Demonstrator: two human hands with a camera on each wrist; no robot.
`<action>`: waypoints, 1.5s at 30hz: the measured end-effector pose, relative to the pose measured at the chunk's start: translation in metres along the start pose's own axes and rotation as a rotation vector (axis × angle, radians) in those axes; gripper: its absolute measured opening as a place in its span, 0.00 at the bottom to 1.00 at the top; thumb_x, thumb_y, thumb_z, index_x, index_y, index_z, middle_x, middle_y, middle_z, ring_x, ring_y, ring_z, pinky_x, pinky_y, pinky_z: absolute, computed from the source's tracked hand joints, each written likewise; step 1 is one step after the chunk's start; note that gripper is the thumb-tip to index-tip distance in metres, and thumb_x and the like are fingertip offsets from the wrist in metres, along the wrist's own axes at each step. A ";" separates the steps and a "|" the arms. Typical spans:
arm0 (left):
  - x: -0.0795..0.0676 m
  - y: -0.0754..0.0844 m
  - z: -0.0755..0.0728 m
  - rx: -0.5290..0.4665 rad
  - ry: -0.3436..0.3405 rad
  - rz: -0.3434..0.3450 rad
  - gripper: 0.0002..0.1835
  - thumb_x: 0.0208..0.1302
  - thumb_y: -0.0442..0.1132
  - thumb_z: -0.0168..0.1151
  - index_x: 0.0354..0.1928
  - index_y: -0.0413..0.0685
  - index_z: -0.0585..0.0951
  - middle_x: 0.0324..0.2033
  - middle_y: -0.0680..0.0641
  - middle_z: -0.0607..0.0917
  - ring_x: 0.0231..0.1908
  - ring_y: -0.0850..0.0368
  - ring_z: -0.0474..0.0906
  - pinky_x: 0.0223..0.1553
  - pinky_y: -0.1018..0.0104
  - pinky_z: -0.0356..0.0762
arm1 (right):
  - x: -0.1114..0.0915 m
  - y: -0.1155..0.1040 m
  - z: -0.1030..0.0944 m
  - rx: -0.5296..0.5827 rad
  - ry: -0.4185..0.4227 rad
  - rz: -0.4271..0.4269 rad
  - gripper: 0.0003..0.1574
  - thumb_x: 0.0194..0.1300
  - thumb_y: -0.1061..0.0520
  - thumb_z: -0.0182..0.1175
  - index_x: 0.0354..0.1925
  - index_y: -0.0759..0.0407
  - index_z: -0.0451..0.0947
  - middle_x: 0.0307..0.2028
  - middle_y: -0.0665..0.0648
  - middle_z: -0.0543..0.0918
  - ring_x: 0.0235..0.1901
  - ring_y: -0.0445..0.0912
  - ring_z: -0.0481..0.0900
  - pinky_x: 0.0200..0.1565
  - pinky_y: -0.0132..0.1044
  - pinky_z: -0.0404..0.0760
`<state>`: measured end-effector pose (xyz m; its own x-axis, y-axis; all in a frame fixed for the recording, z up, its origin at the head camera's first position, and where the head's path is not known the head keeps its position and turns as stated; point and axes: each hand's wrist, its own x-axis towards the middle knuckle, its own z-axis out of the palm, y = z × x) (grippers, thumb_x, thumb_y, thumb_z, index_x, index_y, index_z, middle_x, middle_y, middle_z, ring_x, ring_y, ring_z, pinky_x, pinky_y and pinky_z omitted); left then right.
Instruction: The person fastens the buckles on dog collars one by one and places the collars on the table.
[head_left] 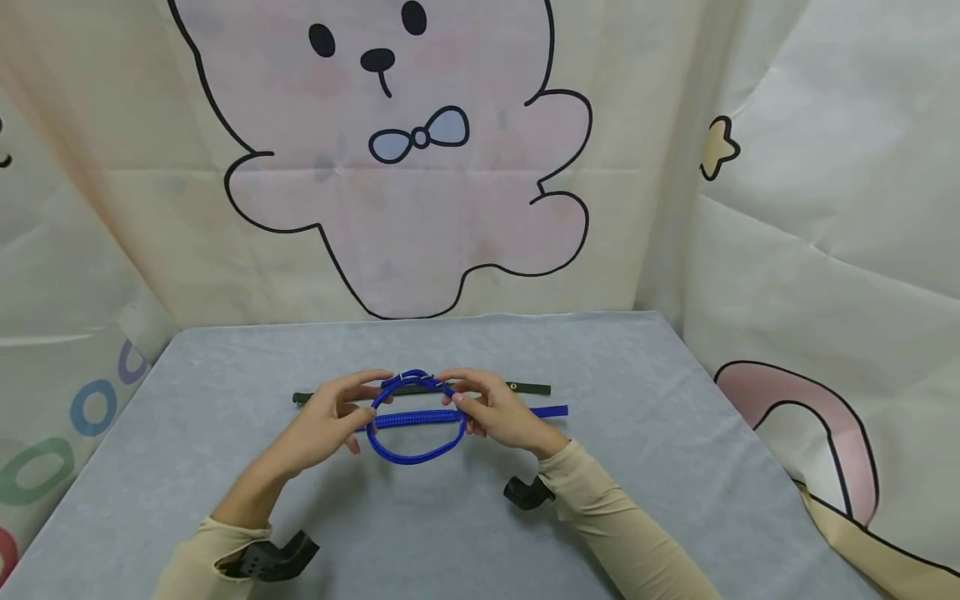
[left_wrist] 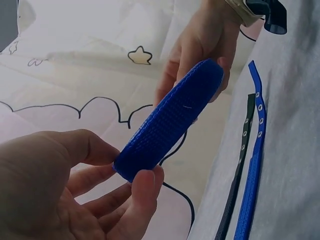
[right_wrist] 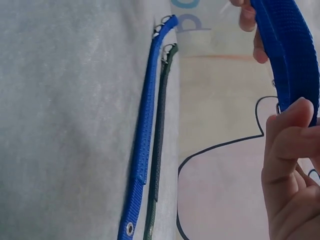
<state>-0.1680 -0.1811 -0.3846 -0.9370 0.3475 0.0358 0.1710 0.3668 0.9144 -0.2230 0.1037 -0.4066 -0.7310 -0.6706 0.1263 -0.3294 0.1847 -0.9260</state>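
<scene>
A blue collar (head_left: 408,459), a mesh strap bent round into a loop, is held up over the table between both hands. My left hand (head_left: 324,429) pinches its left side between thumb and fingers; my right hand (head_left: 501,414) grips the opposite side. In the left wrist view the wide textured band (left_wrist: 172,117) spans from one hand to the other. Beyond the loop, a second blue collar (head_left: 553,411) lies stretched flat, showing metal eyelets in the left wrist view. Farther back, a dark green collar (head_left: 531,388) lies roughly parallel to it, partly hidden by the hands.
A grey cloth covers the table (head_left: 420,542). Printed fabric walls enclose it, with a large bear drawing (head_left: 420,217) behind the back edge. Black wrist devices (head_left: 281,560) sit at both sleeve cuffs.
</scene>
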 end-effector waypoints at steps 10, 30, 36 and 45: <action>-0.010 -0.006 -0.004 -0.082 -0.069 -0.001 0.28 0.72 0.32 0.55 0.73 0.46 0.67 0.67 0.27 0.71 0.43 0.47 0.86 0.29 0.53 0.86 | 0.000 0.002 0.003 0.000 -0.032 0.013 0.23 0.80 0.60 0.47 0.69 0.54 0.70 0.57 0.71 0.80 0.21 0.53 0.75 0.24 0.34 0.76; -0.029 -0.024 -0.014 -0.026 -0.056 -0.030 0.30 0.70 0.29 0.56 0.73 0.41 0.65 0.67 0.22 0.69 0.43 0.45 0.86 0.32 0.57 0.85 | 0.004 0.002 0.028 -0.006 -0.099 0.054 0.29 0.77 0.65 0.50 0.72 0.52 0.68 0.63 0.73 0.75 0.30 0.66 0.82 0.30 0.32 0.82; -0.037 -0.028 -0.019 -0.029 -0.043 -0.049 0.31 0.70 0.29 0.56 0.73 0.43 0.65 0.66 0.23 0.70 0.44 0.45 0.86 0.33 0.59 0.85 | 0.009 0.002 0.036 -0.007 -0.146 0.054 0.31 0.76 0.66 0.49 0.73 0.50 0.65 0.64 0.71 0.74 0.32 0.68 0.82 0.34 0.41 0.86; -0.048 -0.037 -0.022 -0.024 -0.041 -0.038 0.31 0.70 0.28 0.57 0.74 0.43 0.65 0.67 0.23 0.69 0.40 0.51 0.86 0.31 0.62 0.83 | 0.011 0.004 0.048 0.010 -0.185 0.096 0.33 0.75 0.66 0.52 0.74 0.48 0.64 0.64 0.72 0.73 0.35 0.64 0.84 0.38 0.39 0.86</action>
<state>-0.1358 -0.2307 -0.4111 -0.9293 0.3689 -0.0148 0.1279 0.3595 0.9244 -0.2040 0.0623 -0.4264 -0.6362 -0.7710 -0.0292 -0.2572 0.2477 -0.9341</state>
